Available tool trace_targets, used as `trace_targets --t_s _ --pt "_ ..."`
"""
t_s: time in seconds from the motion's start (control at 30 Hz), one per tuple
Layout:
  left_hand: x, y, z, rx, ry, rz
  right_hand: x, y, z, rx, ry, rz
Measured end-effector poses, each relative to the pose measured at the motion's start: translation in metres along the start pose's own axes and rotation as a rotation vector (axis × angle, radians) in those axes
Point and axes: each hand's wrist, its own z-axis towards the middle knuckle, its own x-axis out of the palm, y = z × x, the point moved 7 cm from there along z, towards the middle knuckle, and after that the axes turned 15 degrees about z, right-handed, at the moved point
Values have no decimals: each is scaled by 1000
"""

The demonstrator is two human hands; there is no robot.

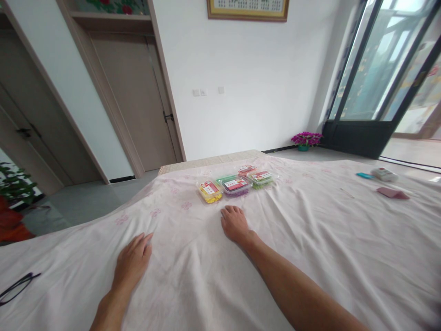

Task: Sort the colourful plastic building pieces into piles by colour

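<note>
My left hand [132,261] rests palm down on the pale, flowered cloth [193,285], fingers stretched forward and nothing in them. Further ahead, my right hand [234,223] lies on the same cloth with its fingers slightly bent and holds nothing. Just beyond it, apart from the fingertips, stand several clear plastic boxes with red and white labels. One box [210,191] has yellow contents, another box [237,185] purple, and a third box [261,178] green. Behind them a further labelled box [247,170] is partly hidden.
Eyeglasses [19,288] lie at the left edge of the cloth. Toward the right are a folded pink cloth [392,193], a white packet [384,174] and a blue item [364,175]. Purple flowers [306,139] stand by the wall; a brown door [132,96] is at left.
</note>
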Motion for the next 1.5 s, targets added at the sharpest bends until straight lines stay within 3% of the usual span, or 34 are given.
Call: trace_targets --t_s 1.5 --pt "2 1 0 -5 -12 4 -1 3 -1 -40 -21 33"
